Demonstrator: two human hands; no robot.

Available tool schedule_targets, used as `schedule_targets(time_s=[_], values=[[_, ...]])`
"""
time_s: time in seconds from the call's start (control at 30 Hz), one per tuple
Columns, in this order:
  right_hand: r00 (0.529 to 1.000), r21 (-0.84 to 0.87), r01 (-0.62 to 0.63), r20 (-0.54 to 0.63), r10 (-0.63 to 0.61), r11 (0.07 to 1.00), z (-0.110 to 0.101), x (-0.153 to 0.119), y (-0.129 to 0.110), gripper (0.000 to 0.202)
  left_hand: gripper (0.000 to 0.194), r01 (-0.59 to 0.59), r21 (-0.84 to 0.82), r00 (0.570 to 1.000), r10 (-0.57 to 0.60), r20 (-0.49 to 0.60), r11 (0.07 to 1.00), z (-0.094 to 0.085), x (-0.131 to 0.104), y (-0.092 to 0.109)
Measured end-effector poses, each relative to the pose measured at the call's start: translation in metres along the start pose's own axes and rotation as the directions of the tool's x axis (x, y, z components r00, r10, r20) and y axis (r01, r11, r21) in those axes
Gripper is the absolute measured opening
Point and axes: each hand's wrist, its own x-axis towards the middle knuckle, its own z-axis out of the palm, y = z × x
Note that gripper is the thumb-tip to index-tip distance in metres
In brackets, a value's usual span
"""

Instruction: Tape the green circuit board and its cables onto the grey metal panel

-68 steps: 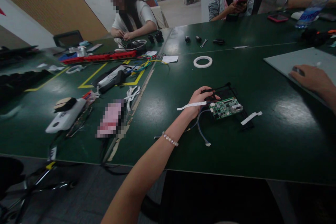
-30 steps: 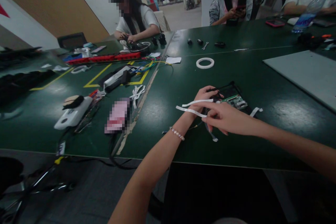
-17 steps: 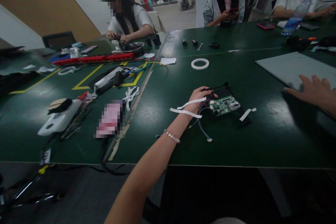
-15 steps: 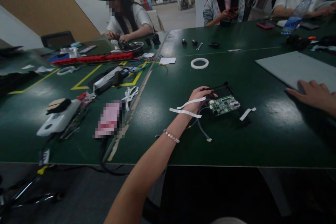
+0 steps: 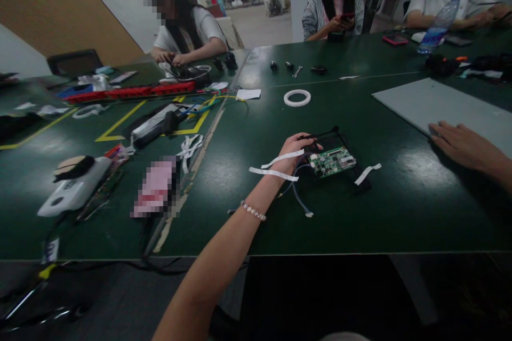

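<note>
My left hand (image 5: 296, 149) is closed on the left side of a black frame (image 5: 336, 132) that carries a green circuit board (image 5: 333, 162). Strips of white tape (image 5: 276, 173) cross its wrist, and another strip (image 5: 367, 173) sticks to the frame's right side. Thin cables (image 5: 301, 198) trail from the board toward me. At the right, my right hand (image 5: 460, 141) lies flat with fingers spread, at the near edge of a large grey panel (image 5: 452, 106).
A white tape roll (image 5: 297, 98) lies beyond the frame. At the left are a white device (image 5: 76, 186), a pixelated pink item (image 5: 155, 186) and a red power strip (image 5: 132, 91). Several people sit across the green table (image 5: 360, 229); a bottle (image 5: 440, 24) stands far right.
The view has shifted slightly, so most things appear further left. My right hand has moved a little along the panel's near edge. My left hand keeps its hold on the frame.
</note>
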Motion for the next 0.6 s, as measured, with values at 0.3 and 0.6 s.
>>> schedule_targets(time_s=[0.3, 0.6], values=[[0.999, 0.111, 0.021, 0.032, -0.025, 0.994, 0.006, 0.008, 0.005, 0.064, 0.013, 0.023, -0.007, 0.999, -0.023, 0.045, 1.000, 0.000, 0.005, -0.008], [0.997, 0.232, 0.054, 0.038, -0.065, 0.971, -0.014, 0.039, -0.032, 0.062, 0.011, 0.016, 0.033, 0.999, -0.018, 0.045, 0.999, 0.004, -0.001, -0.005]])
